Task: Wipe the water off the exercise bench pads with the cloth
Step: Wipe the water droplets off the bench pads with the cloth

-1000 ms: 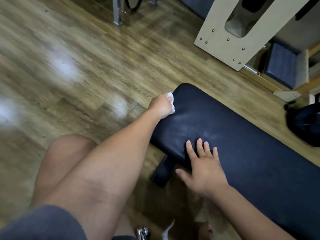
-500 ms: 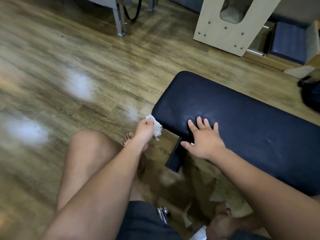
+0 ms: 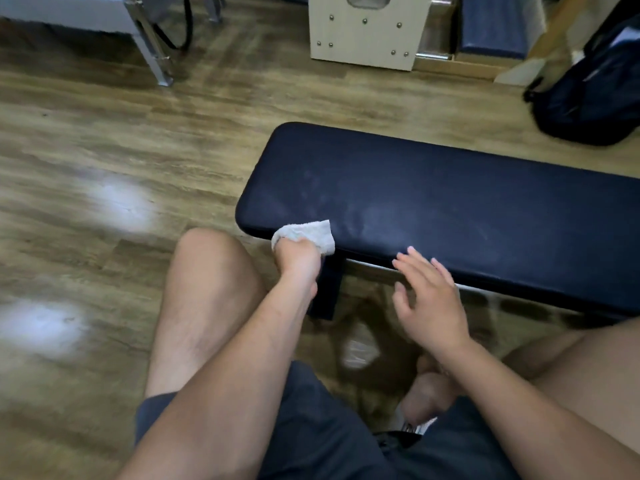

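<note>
Item: white cloth point(image 3: 304, 233), bunched in the grip of the left hand point(image 3: 299, 258), on the near edge of the navy exercise bench pad point(image 3: 450, 202) at centre frame, toward its left end. The right hand point(image 3: 429, 303) holds nothing, its fingers spread at the same edge further right. Risks, as we judge them: the cloth sits so near the rim that it may slip off and miss the pale hazy patch point(image 3: 374, 216) mid-pad, and the bare right hand may smudge the pad.

place: gym | cues: padded bench point(image 3: 450, 209); wood-look floor point(image 3: 104, 140); metal equipment legs point(image 3: 152, 46)
</note>
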Demonstrator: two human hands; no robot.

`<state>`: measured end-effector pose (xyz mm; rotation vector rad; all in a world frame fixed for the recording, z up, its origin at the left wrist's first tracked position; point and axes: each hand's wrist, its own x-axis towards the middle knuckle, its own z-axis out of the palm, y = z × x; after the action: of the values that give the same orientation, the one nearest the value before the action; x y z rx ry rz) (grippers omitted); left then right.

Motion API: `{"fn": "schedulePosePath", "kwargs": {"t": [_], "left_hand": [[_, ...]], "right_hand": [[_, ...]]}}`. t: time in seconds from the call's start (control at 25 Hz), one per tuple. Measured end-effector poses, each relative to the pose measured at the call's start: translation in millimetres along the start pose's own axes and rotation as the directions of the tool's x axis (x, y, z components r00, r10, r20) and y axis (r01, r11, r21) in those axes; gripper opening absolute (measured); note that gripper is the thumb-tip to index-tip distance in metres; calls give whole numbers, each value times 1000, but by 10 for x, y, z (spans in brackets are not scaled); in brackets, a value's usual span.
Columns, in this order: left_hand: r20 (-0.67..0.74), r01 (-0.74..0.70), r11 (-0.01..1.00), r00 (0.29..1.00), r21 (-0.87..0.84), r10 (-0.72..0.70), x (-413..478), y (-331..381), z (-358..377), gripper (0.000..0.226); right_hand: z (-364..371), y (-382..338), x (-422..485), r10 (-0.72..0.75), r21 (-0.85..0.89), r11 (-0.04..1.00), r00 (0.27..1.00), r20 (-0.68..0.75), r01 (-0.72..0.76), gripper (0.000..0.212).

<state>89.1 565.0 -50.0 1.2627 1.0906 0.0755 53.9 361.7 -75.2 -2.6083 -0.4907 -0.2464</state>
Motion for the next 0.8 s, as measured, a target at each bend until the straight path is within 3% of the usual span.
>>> {"fn": "schedulePosePath", "kwargs": {"t": [0.12,0.24,0.4,0.52,0.68,0.8], "left_hand": [[38,-11,1000,999,27,10,-87,-147,181,25],[266,-114,984,961,134,75,-335,-392,404,39],[362,-144,954,931,263,41,-573,-450,498,47],[515,-76,976,856,203,-40,-521,-225,311,67],[363,3,958,925,288,-112,-428,-85,129,85],[286,-152,890,958,430,26,-438,-54,97,79]], "right_hand": [[-47,176,-158,46,42,998,998,-48,-44,40],[-104,203,-118,24,115,993,991,-134,-9,38],[-11,149,17,-127,73,988,989,-79,133,43],[136,-96,260,-46,-1,999,998,-37,46,43],[357,-369,592,20,-102,995,992,125,-8,37],[353,-179,659,-27,-108,993,995,100,38,24]]}}
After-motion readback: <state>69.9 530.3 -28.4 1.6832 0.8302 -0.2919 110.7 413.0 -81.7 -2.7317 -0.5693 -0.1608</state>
